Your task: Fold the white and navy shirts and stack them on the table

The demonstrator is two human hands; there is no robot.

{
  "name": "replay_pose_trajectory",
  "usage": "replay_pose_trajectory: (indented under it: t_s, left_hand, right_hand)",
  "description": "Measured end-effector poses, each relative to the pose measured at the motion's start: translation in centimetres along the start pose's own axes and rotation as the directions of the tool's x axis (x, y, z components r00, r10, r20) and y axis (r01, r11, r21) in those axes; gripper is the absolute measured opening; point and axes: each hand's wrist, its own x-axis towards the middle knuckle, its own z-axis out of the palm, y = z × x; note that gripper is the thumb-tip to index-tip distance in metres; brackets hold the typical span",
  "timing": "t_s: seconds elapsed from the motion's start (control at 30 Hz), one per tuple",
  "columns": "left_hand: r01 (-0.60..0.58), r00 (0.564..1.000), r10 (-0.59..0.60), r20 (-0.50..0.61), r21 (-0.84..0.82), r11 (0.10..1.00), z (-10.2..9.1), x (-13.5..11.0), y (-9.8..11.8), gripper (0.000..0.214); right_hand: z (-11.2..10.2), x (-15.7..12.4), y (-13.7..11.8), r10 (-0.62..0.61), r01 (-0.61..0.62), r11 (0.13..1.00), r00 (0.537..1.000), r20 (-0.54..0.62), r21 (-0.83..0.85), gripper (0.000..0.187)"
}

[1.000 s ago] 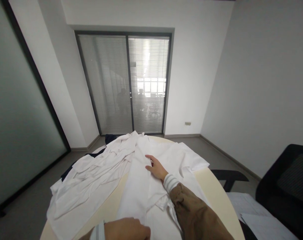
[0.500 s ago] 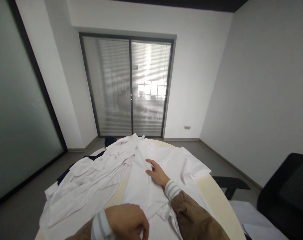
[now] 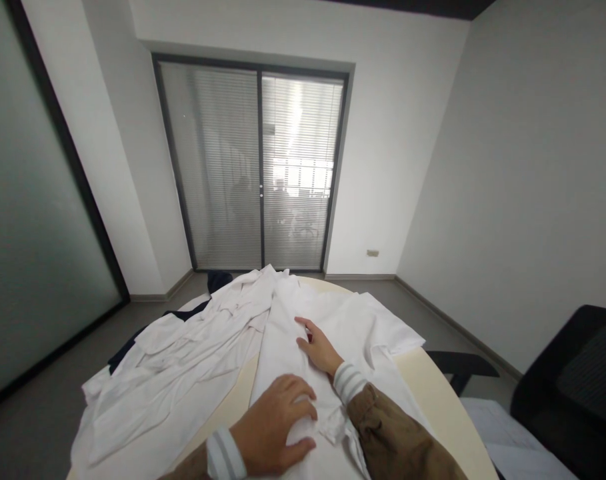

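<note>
— The left hand [image 3: 277, 423] has come forward from the near edge. It now lies palm down on the white garment [image 3: 283, 340], just behind the right hand [image 3: 320, 347], which has hardly shifted.

— Is either one gripping?

— No. The left has its fingers spread flat on the cloth, pinching nothing. The right is also flat, with its fingers stretched out close together along a fold and nothing clamped.

— So it's a pressing, smoothing job. How would you do it well?

— I'd keep both palms low and the weight even. I'd stroke away from the wrists along the length of the panel so the creases run out at the far end. The small bunched flap beside the left thumb wants flattening too.

— And the cloth itself?

— It's thin, limp and plain white, folded into a long strip that runs away from both hands across the cream table [image 3: 433, 390]. It may be a shirt or a coat, as the folds hide the cut. Left of the left hand lies a rumpled heap of white clothes [image 3: 183, 360], and dark fabric [image 3: 217, 280] peeks out beyond it.
</note>
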Motion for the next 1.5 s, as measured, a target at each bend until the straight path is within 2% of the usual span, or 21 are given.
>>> replay_pose_trajectory:
  t_s: [0.07,0.17,0.27,0.37,0.43,0.5,0.53,0.6,0.63,0.67,0.7,0.73,0.8,0.9,1.0,1.17,1.3,1.4,1.5]
  left_hand:
    - [0.1,0.995,-0.097,-0.038,0.091,0.991,0.6,-0.2,-0.6,0.052]
    - [0.201,0.978,-0.207,0.031,0.134,0.97,1.8,-0.4,-1.4,0.063]
    - [0.231,0.969,-0.242,0.058,0.147,0.962,2.5,-0.5,-1.6,0.067]
    - [0.228,0.969,-0.239,0.064,0.148,0.962,2.3,-0.6,-1.5,0.069]
    - [0.211,0.972,-0.223,0.069,0.14,0.967,1.9,-0.6,-1.4,0.07]
    - [0.195,0.976,-0.206,0.073,0.13,0.972,1.6,-0.7,-1.4,0.07]
    - [0.188,0.977,-0.199,0.076,0.126,0.974,1.5,-0.7,-1.4,0.07]
    - [0.181,0.978,-0.191,0.082,0.117,0.977,1.4,-0.7,-1.4,0.071]
    - [0.179,0.978,-0.189,0.084,0.113,0.977,1.4,-0.7,-1.4,0.071]
    - [0.179,0.978,-0.189,0.086,0.11,0.978,1.5,-0.7,-1.4,0.071]
    - [0.182,0.978,-0.191,0.085,0.106,0.978,1.5,-0.7,-1.5,0.071]
    - [0.185,0.978,-0.194,0.083,0.102,0.977,1.6,-0.8,-1.5,0.07]
    - [0.188,0.978,-0.195,0.075,0.093,0.978,1.9,-0.8,-1.6,0.07]
    - [0.182,0.98,-0.187,0.06,0.088,0.979,1.9,-0.8,-1.6,0.069]
    - [0.195,0.978,-0.201,0.052,0.112,0.974,1.3,-0.2,-1.2,0.065]
    - [0.189,0.982,-0.179,-0.068,0.187,0.964,0.6,2.6,-1.2,0.042]
    - [0.16,0.987,-0.157,-0.029,0.175,0.972,2.1,3.8,-3.0,0.062]
    - [0.167,0.986,-0.168,-0.008,0.153,0.974,3.0,3.7,-4.0,0.062]
    - [0.172,0.985,-0.171,-0.015,0.13,0.977,3.0,3.6,-4.1,0.063]
  right_hand:
    - [0.1,0.1,0.0,-0.021,0.019,0.993,1.0,-0.014,-0.117,0.055]
    - [0.3,0.5,-0.3,-0.099,0.108,0.958,0.994,0.047,-0.265,0.055]
    - [0.0,1.3,-0.9,-0.121,0.174,0.927,0.977,0.174,-0.333,0.057]
    - [-1.5,1.7,-1.9,-0.064,0.144,0.889,0.979,0.194,-0.435,0.059]
    - [-3.4,1.6,-2.8,-0.017,0.072,0.824,0.995,0.103,-0.563,0.05]
    - [-6.0,1.2,-3.4,0.022,-0.088,0.7,0.995,-0.101,-0.708,0.037]
    - [-7.6,0.9,-3.6,0.047,-0.204,0.623,0.974,-0.224,-0.755,0.034]
    - [-10.9,0.2,-3.5,0.087,-0.446,0.458,0.883,-0.461,-0.769,0.037]
    - [-12.5,-0.2,-3.3,0.123,-0.538,0.386,0.835,-0.536,-0.749,0.04]
    - [-14.0,-0.7,-2.9,0.187,-0.612,0.335,0.788,-0.586,-0.716,0.045]
    - [-15.3,-1.1,-2.4,0.267,-0.656,0.325,0.755,-0.599,-0.682,0.051]
    - [-16.5,-1.6,-1.9,0.347,-0.666,0.346,0.746,-0.569,-0.661,0.052]
    - [-18.0,-2.5,-0.9,0.404,-0.637,0.399,0.768,-0.497,-0.66,0.043]
    - [-18.8,-3.4,0.0,0.382,-0.584,0.472,0.811,-0.444,-0.661,0.027]
    - [-18.7,-3.7,0.2,0.355,-0.566,0.532,0.824,-0.441,-0.63,0.026]
    - [-18.4,-3.7,0.0,0.366,-0.559,0.609,0.828,-0.426,-0.563,0.042]
    - [-18.2,-3.5,-0.6,0.365,-0.518,0.645,0.855,-0.369,-0.562,0.061]
    - [-17.7,-2.8,-1.5,0.31,-0.472,0.647,0.88,-0.359,-0.599,0.073]
    - [-16.4,-1.6,-3.0,0.239,-0.394,0.652,0.918,-0.318,-0.647,0.076]
